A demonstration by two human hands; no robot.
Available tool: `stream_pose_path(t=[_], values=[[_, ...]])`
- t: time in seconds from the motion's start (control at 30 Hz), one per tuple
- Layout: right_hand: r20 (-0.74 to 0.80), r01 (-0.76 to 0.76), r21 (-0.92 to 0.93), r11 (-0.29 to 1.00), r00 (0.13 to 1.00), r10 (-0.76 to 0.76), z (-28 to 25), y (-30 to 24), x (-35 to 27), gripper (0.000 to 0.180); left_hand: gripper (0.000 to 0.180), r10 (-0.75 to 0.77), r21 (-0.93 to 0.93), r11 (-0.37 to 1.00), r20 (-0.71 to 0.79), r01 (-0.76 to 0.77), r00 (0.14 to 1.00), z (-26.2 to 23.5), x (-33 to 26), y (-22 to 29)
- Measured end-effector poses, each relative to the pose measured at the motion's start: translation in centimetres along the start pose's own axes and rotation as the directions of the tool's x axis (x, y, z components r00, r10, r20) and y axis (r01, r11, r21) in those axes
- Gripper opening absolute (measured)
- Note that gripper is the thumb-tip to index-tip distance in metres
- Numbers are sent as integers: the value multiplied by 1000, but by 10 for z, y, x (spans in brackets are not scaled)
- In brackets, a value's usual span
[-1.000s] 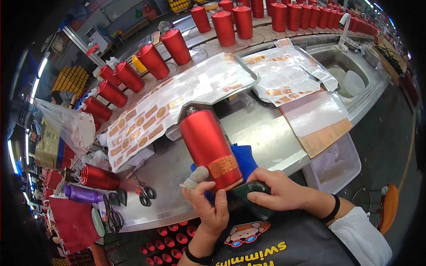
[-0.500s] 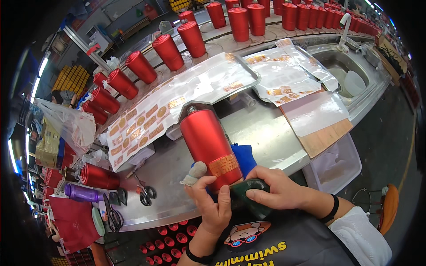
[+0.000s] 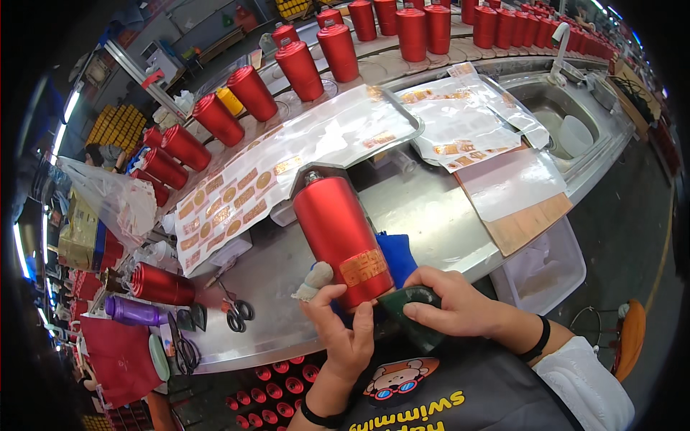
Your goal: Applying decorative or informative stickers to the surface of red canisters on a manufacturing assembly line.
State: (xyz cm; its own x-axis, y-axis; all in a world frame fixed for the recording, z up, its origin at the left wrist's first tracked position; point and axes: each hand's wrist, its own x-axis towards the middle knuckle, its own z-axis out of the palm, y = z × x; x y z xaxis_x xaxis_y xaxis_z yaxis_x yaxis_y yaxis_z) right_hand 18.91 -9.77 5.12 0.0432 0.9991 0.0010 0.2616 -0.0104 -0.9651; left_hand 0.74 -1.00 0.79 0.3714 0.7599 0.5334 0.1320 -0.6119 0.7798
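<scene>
A large red metallic bottle [image 3: 332, 223] lies tilted in a holder on the steel table in front of me, its capped neck pointing away. A gold-orange label [image 3: 363, 267] is on its side near the base. My left hand [image 3: 343, 330] grips the base end, thumb and fingers around its edge. A greyish cloth wrap [image 3: 316, 280] covers one of that hand's fingertips. My right hand [image 3: 453, 305] is closed around a dark green flat scraper [image 3: 411, 316], whose edge is close beside the bottle's base; whether they touch I cannot tell. A blue cloth [image 3: 396, 257] lies behind the bottle.
Label sheets [image 3: 241, 194] cover a tray beyond the bottle. Red bottles [image 3: 298, 70] stand along a curved conveyor behind. Scissors [image 3: 236, 312], a purple bottle [image 3: 133, 312] and another red bottle [image 3: 162, 284] lie left. At right are a wooden board [image 3: 528, 223], a white bin [image 3: 546, 269] and a sink [image 3: 546, 108].
The bottles on the conveyor have shifted to the right, and a yellow object shows among them. My right hand and the scraper have moved slightly; my left hand stays at the bottle's base.
</scene>
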Motion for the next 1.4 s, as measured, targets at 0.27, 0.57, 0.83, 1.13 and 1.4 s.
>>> stream_pose_path(t=[0.27,0.57,0.83,1.13,1.4], values=[[-35,-1,14,1000,999,1,-2,1,-2,27,36,24,-16,1000,-1,-24,1000,-8,-10,-3],[-60,19,17,1000,998,-18,-5,0,-5,26,14,535,515,640,233,-570,812,-21,-20,-1],[48,529,-523,668,801,-597,-24,-9,14,30,22,433,372,805,166,-463,886,-17,-16,-9],[287,628,-693,354,691,-663,1,-30,28,31,49,234,388,891,56,-237,971,-29,-19,-7],[193,568,-658,495,763,-617,8,-23,17,37,70,281,419,860,89,-292,956,-5,1,-8]])
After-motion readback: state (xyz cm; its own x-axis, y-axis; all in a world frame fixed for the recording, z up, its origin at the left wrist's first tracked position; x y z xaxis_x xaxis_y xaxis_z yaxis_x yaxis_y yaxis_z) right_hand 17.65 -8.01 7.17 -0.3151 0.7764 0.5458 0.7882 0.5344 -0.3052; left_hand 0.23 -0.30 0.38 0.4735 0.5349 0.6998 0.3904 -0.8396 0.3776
